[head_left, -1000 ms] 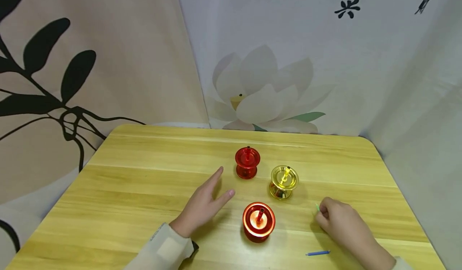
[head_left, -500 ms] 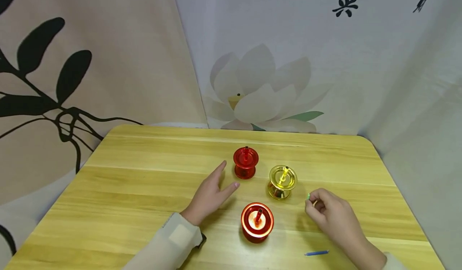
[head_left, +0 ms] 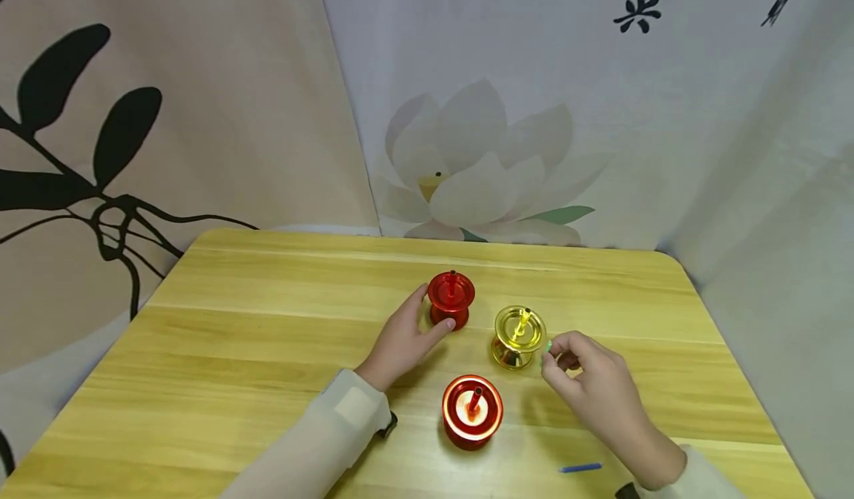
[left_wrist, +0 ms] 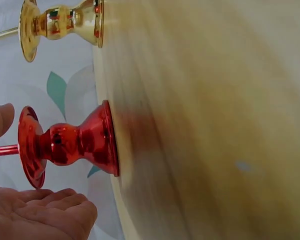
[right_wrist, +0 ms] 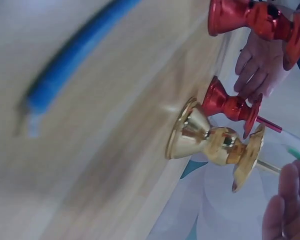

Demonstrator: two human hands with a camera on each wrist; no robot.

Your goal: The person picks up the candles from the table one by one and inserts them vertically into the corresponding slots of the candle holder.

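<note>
My left hand [head_left: 402, 342] is beside the far red candle holder [head_left: 451, 291], thumb and fingers spread around its near left side. In the left wrist view its fingers [left_wrist: 65, 210] are extended near the holder's dish, and the holder stands on the table. With thumb and forefinger, my right hand [head_left: 600, 388] pinches a thin green candle [head_left: 549, 346], mostly hidden by the fingers in the head view. That hand is just right of the gold candle holder [head_left: 514, 354]. In the right wrist view the green candle [right_wrist: 298, 155] sticks out past the fingertips.
Another red candle holder [head_left: 470, 432] stands closer to the person, between the two arms. A blue candle [head_left: 580, 468] lies on the wooden table [head_left: 267, 351] below my right hand. Patterned cloth [head_left: 500, 54] hangs behind the table.
My left hand has moved right and away from the person, up to the far red candle holder. Leftward, my right hand has brought the green candle beside the gold holder.
</note>
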